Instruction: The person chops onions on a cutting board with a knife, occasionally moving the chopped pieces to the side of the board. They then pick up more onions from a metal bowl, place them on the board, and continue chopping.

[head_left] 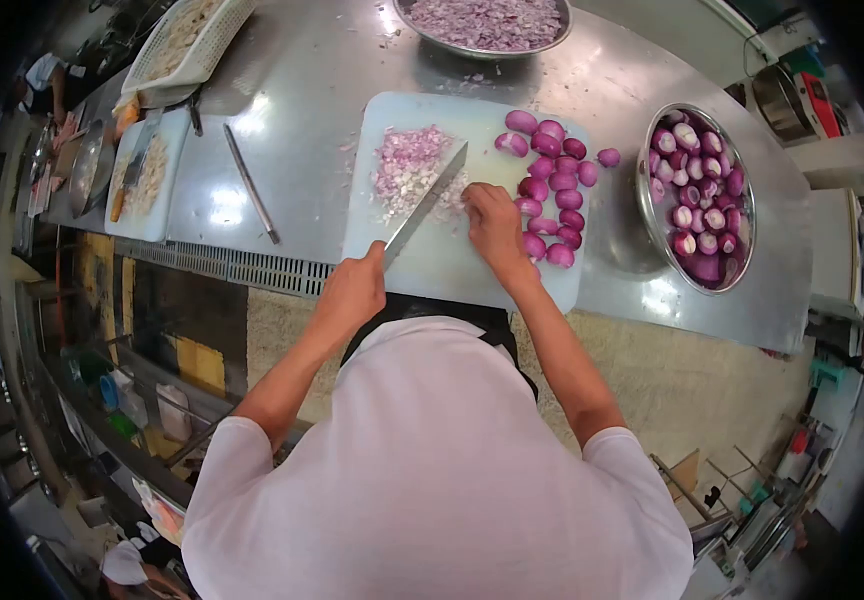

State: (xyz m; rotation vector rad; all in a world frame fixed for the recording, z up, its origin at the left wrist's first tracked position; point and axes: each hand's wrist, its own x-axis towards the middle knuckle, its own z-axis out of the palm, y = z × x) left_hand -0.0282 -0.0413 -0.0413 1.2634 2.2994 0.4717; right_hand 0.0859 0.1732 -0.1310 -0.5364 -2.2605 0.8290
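- Head view: the left hand was seen closed around the handle of a knife, whose blade was angled across a white cutting board on the steel bench.
- The right hand was pressed onto the board just beside the blade, with the fingers bent downward; whatever lay beneath them could not be made out.
- A pile of chopped shallot was spread on the board on the far side of the blade.
- Peeled whole shallots were heaped along the board's right edge, touching the right hand.
- A steel bowl filled with more peeled shallots was set to the right of the board.
- A second bowl of chopped shallot was placed beyond the board.
- A long steel rod was laid on the bench to the left.
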